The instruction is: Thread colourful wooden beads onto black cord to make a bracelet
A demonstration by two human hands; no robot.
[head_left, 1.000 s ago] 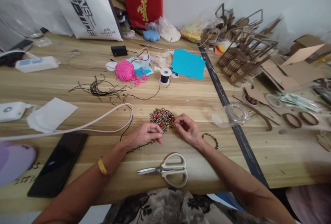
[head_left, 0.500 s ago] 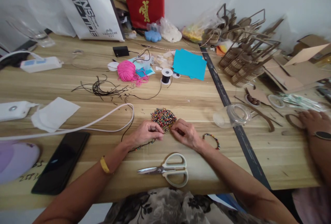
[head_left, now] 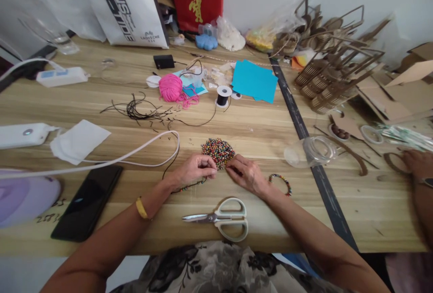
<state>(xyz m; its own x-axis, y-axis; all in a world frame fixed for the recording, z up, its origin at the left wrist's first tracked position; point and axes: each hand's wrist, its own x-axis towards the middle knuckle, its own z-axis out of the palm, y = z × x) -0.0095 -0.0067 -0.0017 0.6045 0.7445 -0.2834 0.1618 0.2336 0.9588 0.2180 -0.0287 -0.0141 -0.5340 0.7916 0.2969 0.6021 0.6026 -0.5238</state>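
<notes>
A pile of small multicoloured beads (head_left: 218,152) lies on the wooden table. At its lower left, my left hand (head_left: 196,169) pinches a black cord, and a strand of threaded beads (head_left: 191,186) hangs under that hand. My right hand (head_left: 244,172) rests at the pile's lower right edge with its fingertips together; whatever they hold is too small to make out. A beaded bracelet (head_left: 281,183) lies beside my right wrist. Scissors (head_left: 219,219) with pale handles lie nearer to me. The black cord runs back to a spool (head_left: 223,96).
Pink yarn (head_left: 171,88), blue sheets (head_left: 255,81) and cut black cords (head_left: 137,109) lie further back. A phone (head_left: 87,202) and a white cable (head_left: 145,148) are at the left. Right of a clear tape roll (head_left: 320,150), another person's hand (head_left: 417,163) rests on the table.
The whole view has shifted slightly, so things sit a little further right and higher. Both hands keep nearly the same place beside the bead pile.
</notes>
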